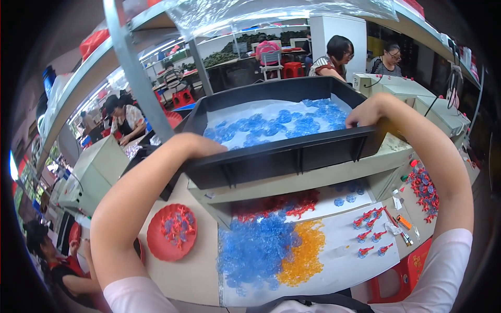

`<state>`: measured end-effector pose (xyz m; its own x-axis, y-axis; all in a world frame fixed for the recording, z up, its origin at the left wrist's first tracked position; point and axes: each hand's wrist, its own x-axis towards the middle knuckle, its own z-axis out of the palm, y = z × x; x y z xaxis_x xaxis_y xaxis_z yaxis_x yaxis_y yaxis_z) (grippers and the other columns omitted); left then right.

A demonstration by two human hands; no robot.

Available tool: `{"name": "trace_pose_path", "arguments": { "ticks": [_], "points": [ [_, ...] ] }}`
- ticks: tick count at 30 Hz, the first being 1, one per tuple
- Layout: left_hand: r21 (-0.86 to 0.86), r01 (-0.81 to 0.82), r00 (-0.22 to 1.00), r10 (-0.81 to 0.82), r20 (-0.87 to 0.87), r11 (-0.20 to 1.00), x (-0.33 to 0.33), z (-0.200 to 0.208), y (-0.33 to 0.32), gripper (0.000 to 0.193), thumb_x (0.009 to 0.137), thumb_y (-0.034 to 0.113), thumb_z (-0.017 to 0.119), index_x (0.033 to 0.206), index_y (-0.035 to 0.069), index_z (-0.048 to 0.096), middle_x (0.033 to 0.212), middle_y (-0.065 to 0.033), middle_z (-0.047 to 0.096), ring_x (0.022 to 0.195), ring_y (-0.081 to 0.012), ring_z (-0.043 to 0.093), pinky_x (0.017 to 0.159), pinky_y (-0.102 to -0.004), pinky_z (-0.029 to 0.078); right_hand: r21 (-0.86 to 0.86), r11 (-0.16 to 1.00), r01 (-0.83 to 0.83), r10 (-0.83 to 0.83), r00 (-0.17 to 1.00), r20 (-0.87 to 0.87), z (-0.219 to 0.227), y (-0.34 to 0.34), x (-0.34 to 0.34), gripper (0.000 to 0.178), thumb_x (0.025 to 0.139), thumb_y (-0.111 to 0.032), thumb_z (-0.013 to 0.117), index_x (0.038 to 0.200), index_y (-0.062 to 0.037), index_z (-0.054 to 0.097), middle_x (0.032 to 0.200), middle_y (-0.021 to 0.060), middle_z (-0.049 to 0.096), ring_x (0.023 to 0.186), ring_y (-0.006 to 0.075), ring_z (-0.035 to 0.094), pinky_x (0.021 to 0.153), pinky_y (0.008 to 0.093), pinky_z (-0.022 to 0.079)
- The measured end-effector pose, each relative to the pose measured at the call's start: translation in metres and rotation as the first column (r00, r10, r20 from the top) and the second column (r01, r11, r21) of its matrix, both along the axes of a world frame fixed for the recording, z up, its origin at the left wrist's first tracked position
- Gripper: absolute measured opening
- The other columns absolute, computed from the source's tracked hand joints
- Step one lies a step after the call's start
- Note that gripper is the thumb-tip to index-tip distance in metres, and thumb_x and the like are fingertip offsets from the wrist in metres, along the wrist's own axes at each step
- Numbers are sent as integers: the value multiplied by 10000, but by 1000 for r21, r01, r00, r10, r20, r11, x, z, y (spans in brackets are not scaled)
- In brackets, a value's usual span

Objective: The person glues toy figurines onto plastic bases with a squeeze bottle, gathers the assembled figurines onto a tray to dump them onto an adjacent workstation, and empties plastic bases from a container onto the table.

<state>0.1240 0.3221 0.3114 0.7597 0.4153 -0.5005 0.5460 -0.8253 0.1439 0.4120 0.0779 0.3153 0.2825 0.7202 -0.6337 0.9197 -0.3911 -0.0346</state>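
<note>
A large black plastic tray [271, 166] is in front of me at the top of a pale green metal stand [308, 180]. White sheet [237, 108] lines it, with many translucent blue flower-like pieces [284, 125] spread over it. My left hand [201, 146] is closed over the tray's left side, its fingertips hidden inside the rim. At the right side my right hand [364, 111] grips the rim with bent fingers. Below on the table lie a heap of blue plastic pieces [255, 250] and, touching it, a heap of orange ones [305, 253].
A red plate [156, 249] of red and blue pieces stands left. Right of the heaps are several joined red-blue pieces [368, 235], an orange tool [403, 221] and a red-blue pile [424, 190]. A metal shelf post [136, 68] rises at left; people sit at benches beyond.
</note>
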Motion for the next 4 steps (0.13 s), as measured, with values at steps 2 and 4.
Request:
{"name": "trace_pose_path", "arguments": {
  "ticks": [2, 4],
  "points": [
    [103, 6, 1000, -7, 16, 995, -4, 0, 6, 437, 854, 335, 407, 1201, 74, 461, 1203, -141, 480, 1101, -247, 458, 911, -314, 340, -66, 997, -28, 28, 1000, 1, 1, 7, -12, 306, 726, -122, 526, 1019, -33, 513, 895, 77, 570, 826, 155, 505, 743, 303, 396],
    [248, 389, 892, -296, -341, 887, -4, 28, -2, 486, 821, 384, 470, 1224, 113, 449, 1207, -120, 484, 1116, -204, 453, 936, -292, 321, -17, 990, -143, 144, 981, 128, 5, 4, -18, 368, 713, -167, 563, 1060, -61, 500, 985, 153, 561, 903, 202, 525, 790, 323, 380]
  ]
}}
